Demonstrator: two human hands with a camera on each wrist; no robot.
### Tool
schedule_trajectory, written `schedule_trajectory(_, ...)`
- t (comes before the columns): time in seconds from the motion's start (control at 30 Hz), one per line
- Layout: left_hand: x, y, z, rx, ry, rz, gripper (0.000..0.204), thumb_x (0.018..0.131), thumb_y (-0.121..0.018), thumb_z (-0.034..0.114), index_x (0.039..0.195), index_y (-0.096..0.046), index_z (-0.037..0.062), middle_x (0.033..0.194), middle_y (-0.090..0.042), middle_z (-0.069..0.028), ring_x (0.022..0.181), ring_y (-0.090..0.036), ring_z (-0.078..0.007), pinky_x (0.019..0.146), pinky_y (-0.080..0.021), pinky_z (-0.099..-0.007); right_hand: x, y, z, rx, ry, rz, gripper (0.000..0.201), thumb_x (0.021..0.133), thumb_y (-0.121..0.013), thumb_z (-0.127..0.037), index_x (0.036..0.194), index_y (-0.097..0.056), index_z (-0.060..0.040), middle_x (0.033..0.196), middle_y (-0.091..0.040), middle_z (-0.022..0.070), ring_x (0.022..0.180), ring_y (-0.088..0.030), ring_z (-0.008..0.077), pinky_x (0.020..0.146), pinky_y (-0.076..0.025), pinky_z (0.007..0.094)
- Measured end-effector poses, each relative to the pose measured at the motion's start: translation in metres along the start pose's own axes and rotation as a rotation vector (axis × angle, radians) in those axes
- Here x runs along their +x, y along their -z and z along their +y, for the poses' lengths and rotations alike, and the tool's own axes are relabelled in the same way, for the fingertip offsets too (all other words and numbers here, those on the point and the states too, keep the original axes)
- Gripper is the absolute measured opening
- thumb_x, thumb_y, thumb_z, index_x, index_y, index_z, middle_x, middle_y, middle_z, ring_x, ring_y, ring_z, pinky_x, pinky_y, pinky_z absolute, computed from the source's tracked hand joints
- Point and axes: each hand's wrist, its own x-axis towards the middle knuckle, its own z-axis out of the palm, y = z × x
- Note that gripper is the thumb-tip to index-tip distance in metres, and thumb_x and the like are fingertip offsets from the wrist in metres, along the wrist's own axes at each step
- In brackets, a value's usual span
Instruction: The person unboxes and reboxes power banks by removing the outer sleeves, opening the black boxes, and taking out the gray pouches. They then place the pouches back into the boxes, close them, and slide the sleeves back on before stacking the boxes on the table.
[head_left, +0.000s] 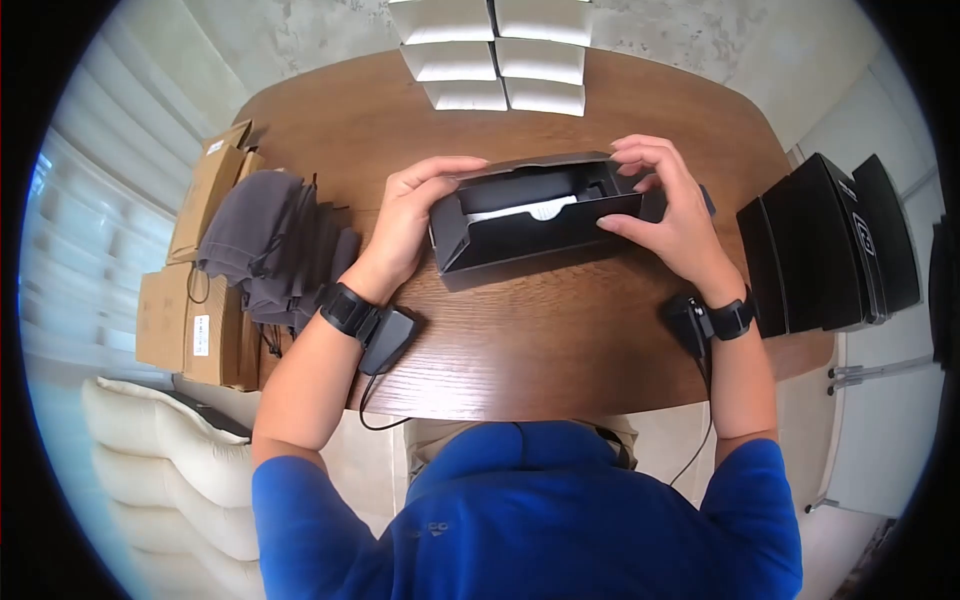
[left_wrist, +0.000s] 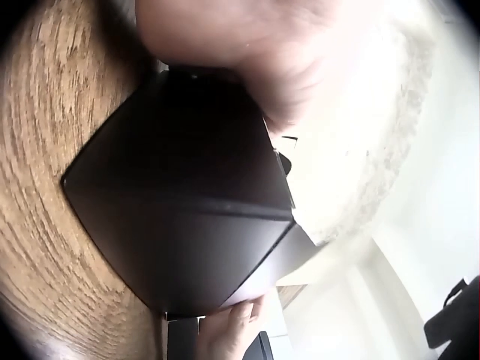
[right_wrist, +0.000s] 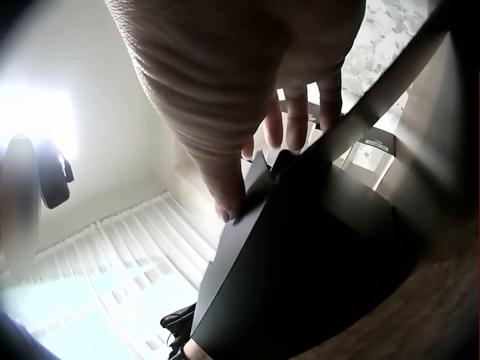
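A black cardboard box point(head_left: 540, 250) with its top open sits on the wooden table in front of the person. A white item point(head_left: 525, 209) shows inside it, partly hidden by the near wall. The left hand point(head_left: 408, 215) grips the box's left end, thumb at the rim and fingers along the far side. In the left wrist view, that box end point(left_wrist: 180, 180) fills the middle. Spanning the right end, the right hand point(head_left: 672, 210) has its thumb at the near rim and its curved fingers at the far flap. The right wrist view shows the thumb against a flap point(right_wrist: 240, 232).
Brown cardboard boxes point(head_left: 165, 320) and dark grey drawstring pouches point(head_left: 260, 230) are piled at the left. Larger black boxes point(head_left: 810, 250) stand at the right. White open-fronted boxes point(head_left: 540, 65) are stacked at the table's far edge. Cables point(head_left: 385, 425) hang from the wrist cameras.
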Motion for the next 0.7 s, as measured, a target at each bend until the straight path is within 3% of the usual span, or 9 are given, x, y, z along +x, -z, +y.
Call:
schedule_trajectory(0.07, -0.0019, -0.0002, -0.0016, 0.033, 0.034, -0.075, 0.03, 0.09, -0.044, 0.001, 0.113, -0.063, -0.0038, 0.111, -0.066, -0.0128, 0.097, -0.063, -0.016, 0.089, -0.049, -0.0262, 0.0, -0.004, 0.003, -0.083, 0.047, 0.127, 0.055, 0.071, -0.081, -0.02, 0.118, -0.055, -0.0083, 0.122, -0.054, 0.0067, 0.096, -0.055, 0.0195, 0.084, -0.045, 0.0302)
schedule_trajectory(0.2, -0.0038, -0.0056, -0.001, -0.041, 0.009, -0.171, 0.032, 0.093, -0.042, 0.01, 0.112, -0.062, -0.0059, 0.117, -0.062, -0.0127, 0.103, -0.059, -0.0158, 0.092, -0.047, -0.0279, 0.0011, -0.0079, 0.0086, -0.074, 0.004, 0.048, 0.046, 0.074, -0.077, -0.021, 0.115, -0.06, -0.0082, 0.124, -0.055, 0.0085, 0.108, -0.054, 0.026, 0.093, -0.043, 0.0352)
schedule_trajectory(0.23, -0.0027, -0.0042, -0.0028, 0.104, -0.116, -0.217, 0.038, 0.096, -0.04, 0.021, 0.108, -0.063, -0.0075, 0.122, -0.059, -0.0117, 0.105, -0.057, -0.0164, 0.093, -0.045, -0.0293, 0.0012, -0.0071, 0.0097, -0.073, 0.003, 0.041, 0.046, 0.074, -0.077, -0.021, 0.115, -0.06, -0.0082, 0.124, -0.055, 0.0085, 0.108, -0.054, 0.026, 0.093, -0.043, 0.0352)
schedule_trajectory(0.33, -0.0052, -0.0059, -0.0027, 0.099, -0.03, -0.197, 0.035, 0.096, -0.048, 0.025, 0.102, -0.067, -0.0039, 0.123, -0.057, -0.0102, 0.106, -0.056, -0.0164, 0.093, -0.044, -0.0287, 0.0014, -0.0038, 0.0091, -0.156, -0.012, -0.072, 0.035, 0.077, -0.074, -0.02, 0.108, -0.065, -0.0089, 0.124, -0.057, 0.0092, 0.115, -0.051, 0.0285, 0.097, -0.041, 0.0371)
schedule_trajectory(0.37, -0.0055, -0.0063, -0.0038, 0.098, -0.028, -0.196, 0.035, 0.096, -0.048, 0.025, 0.102, -0.067, -0.0039, 0.123, -0.057, -0.0102, 0.106, -0.056, -0.0164, 0.093, -0.044, -0.0287, 0.0018, -0.0039, 0.0075, -0.144, -0.011, -0.075, 0.031, 0.077, -0.074, -0.02, 0.106, -0.067, -0.0092, 0.123, -0.058, 0.009, 0.115, -0.051, 0.0283, 0.097, -0.041, 0.0371)
schedule_trajectory(0.43, -0.0061, -0.0076, -0.0064, 0.371, -0.127, -0.173, 0.023, 0.091, -0.061, 0.022, 0.095, -0.07, 0.0006, 0.122, -0.058, -0.0087, 0.108, -0.054, -0.0156, 0.092, -0.043, -0.0282, 0.0008, -0.0035, 0.0065, -0.129, -0.012, -0.078, 0.028, 0.077, -0.073, -0.019, 0.103, -0.069, -0.0096, 0.122, -0.059, 0.0088, 0.115, -0.051, 0.0281, 0.097, -0.041, 0.0372)
schedule_trajectory(0.53, -0.0047, -0.0071, -0.0063, 0.348, -0.113, -0.16, 0.016, 0.083, -0.072, 0.015, 0.095, -0.073, 0.0051, 0.111, -0.061, -0.0082, 0.106, -0.055, -0.0167, 0.092, -0.043, -0.0288, 0.0018, -0.0034, 0.0071, -0.09, 0.043, -0.121, 0.028, 0.075, -0.074, -0.018, 0.102, -0.07, -0.0094, 0.122, -0.06, 0.0086, 0.116, -0.05, 0.0282, 0.098, -0.04, 0.0373)
schedule_trajectory(0.63, -0.0062, -0.0088, -0.0024, 0.303, -0.058, -0.156, 0.018, 0.081, -0.074, 0.017, 0.095, -0.073, 0.0053, 0.111, -0.061, -0.0084, 0.104, -0.057, -0.0178, 0.091, -0.043, -0.0294, 0.0009, -0.0039, 0.0055, -0.079, 0.016, -0.108, 0.028, 0.072, -0.075, -0.014, 0.099, -0.07, -0.0082, 0.124, -0.059, 0.0091, 0.117, -0.051, 0.0279, 0.098, -0.04, 0.0372)
schedule_trajectory(0.7, -0.0062, -0.0084, -0.0024, 0.366, -0.111, -0.153, 0.016, 0.081, -0.072, 0.013, 0.095, -0.072, 0.0051, 0.114, -0.061, -0.008, 0.106, -0.056, -0.0174, 0.093, -0.043, -0.029, 0.0013, -0.0046, 0.0014, -0.042, -0.006, -0.11, 0.028, 0.071, -0.075, -0.013, 0.099, -0.07, -0.008, 0.123, -0.06, 0.0091, 0.116, -0.052, 0.0278, 0.098, -0.04, 0.0372)
